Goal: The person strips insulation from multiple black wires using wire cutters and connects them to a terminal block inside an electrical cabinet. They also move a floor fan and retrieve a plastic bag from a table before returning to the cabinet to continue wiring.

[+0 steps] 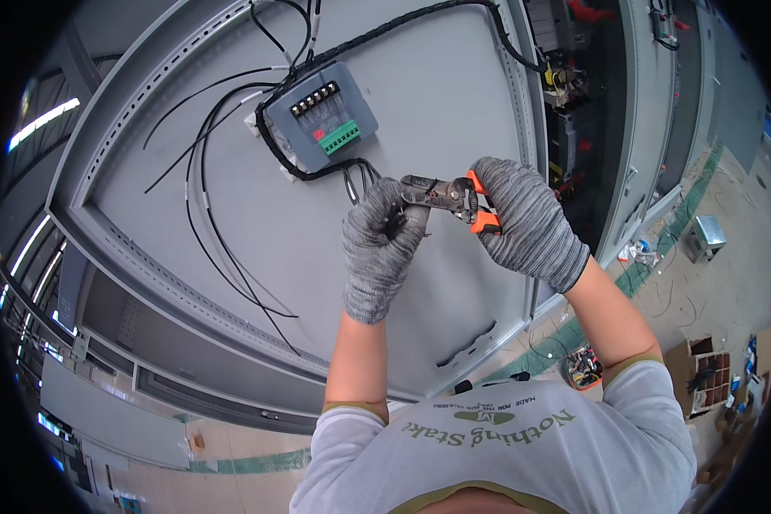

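Observation:
My right hand (529,224), in a grey knitted glove, is closed round the orange handles of a wire stripper (444,195). The tool's dark metal jaws point left and meet the fingertips of my left hand (379,248). That hand, gloved the same way, is closed on black wires (351,185) that come down from a wrapped cable bundle. Its fingers hide the wire ends. Just beyond it, a grey-blue module (321,116) with a green terminal block (341,137) and a black screw terminal strip is mounted on the grey cabinet door (437,86).
Loose black wires (210,206) hang left of the module. A sleeved cable bundle (385,30) runs across the door's top to the open cabinet (574,111) on the right. On the floor at right are a metal box (705,237), a cardboard box (702,377) and a container of small parts (584,368).

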The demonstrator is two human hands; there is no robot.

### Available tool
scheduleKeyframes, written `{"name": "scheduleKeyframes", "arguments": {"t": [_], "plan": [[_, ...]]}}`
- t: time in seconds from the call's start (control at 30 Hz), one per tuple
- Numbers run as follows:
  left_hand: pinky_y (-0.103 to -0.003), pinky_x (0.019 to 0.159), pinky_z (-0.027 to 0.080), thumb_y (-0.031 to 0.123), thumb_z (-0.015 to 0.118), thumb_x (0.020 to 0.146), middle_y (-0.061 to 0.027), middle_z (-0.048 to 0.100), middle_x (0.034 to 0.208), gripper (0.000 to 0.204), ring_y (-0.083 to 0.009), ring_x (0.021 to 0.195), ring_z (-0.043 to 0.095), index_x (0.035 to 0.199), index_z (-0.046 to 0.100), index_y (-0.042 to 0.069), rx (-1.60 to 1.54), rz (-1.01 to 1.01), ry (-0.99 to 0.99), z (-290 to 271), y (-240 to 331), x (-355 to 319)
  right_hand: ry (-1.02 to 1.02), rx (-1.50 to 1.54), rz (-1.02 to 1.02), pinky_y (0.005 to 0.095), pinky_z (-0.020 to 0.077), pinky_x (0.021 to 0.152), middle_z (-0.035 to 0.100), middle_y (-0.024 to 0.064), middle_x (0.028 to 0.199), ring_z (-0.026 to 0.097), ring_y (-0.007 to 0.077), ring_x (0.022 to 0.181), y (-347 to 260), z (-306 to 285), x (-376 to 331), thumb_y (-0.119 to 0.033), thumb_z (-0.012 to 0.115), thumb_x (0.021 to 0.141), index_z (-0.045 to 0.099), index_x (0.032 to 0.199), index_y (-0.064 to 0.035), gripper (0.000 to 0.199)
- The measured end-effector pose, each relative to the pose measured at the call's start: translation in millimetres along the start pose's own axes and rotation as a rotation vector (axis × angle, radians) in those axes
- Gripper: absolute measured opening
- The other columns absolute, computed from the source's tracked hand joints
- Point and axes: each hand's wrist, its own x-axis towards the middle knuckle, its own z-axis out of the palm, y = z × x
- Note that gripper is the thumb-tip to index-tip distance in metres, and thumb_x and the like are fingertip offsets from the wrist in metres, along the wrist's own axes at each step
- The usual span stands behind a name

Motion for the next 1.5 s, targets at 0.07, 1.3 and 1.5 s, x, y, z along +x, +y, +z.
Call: {"name": "scheduleKeyframes", "arguments": {"t": [0.07, 1.3, 1.5], "plan": [[-0.019, 0.053, 0.037, 0.001, 0.066, 0.081, 0.0043, 0.053, 0.072, 0.009, -0.0028, 0.06, 0.044, 0.088, 0.063, 0.005, 0.005, 0.062, 0.009, -1, -3, 1, 0.018, 0.015, -0.019, 0.0428, 0.045, 0.087, 0.057, 0.0208, 0.101, 0.057, 0.0361, 0.094, -1, 0, -1, -0.012, 0.067, 0.07, 0.05, 0.117, 0.0031, 0.052], [-0.02, 0.052, 0.04, 0.006, 0.067, 0.083, 0.0031, 0.053, 0.067, 0.008, -0.0033, 0.059, 0.047, 0.09, 0.065, 0.003, 0.031, 0.012, -0.017, -2, 2, 3, -0.043, 0.067, 0.073, 0.0404, 0.0499, 0.073, 0.059, 0.0221, 0.089, 0.061, 0.0371, 0.082, -7, 2, -5, -0.007, 0.062, 0.071, 0.049, 0.114, 0.0051, 0.047], [-0.022, 0.053, 0.042, 0.007, 0.063, 0.086, -0.0004, 0.056, 0.067, 0.006, -0.0057, 0.058, 0.051, 0.087, 0.065, 0.001, 0.008, 0.061, -0.04, 0, 18, 5, -0.463, 1.193, 0.389, 0.0345, 0.0474, 0.086, 0.058, 0.0175, 0.109, 0.06, 0.028, 0.1, -8, 4, -8, -0.015, 0.067, 0.076, 0.048, 0.122, 0.002, 0.053]]}}
